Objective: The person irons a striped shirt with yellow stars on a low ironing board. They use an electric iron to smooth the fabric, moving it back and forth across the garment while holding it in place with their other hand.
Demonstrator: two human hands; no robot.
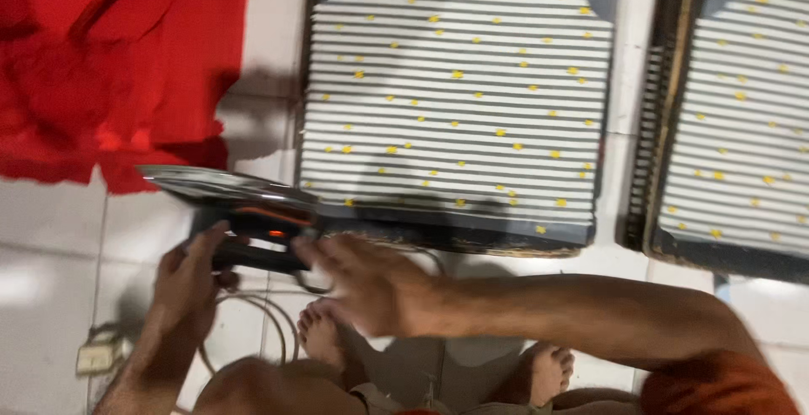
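The left hand [190,284] is gripping the iron's [240,213] handle — the right hand [366,284] is hovering beside it, fingers spread, near the striped cushion [455,95].

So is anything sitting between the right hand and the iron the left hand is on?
Nothing visible. The right hand reaches across with open fingers, its fingertips right beside the iron, which the left hand grips by the handle. Only bare floor tile and the cord lie below.

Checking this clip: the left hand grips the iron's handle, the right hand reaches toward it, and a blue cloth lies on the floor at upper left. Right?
Not quite: the cloth is red, not blue, as the head view shows. The rest stands: the left hand grips the handle of the iron, and the right hand reaches toward it.
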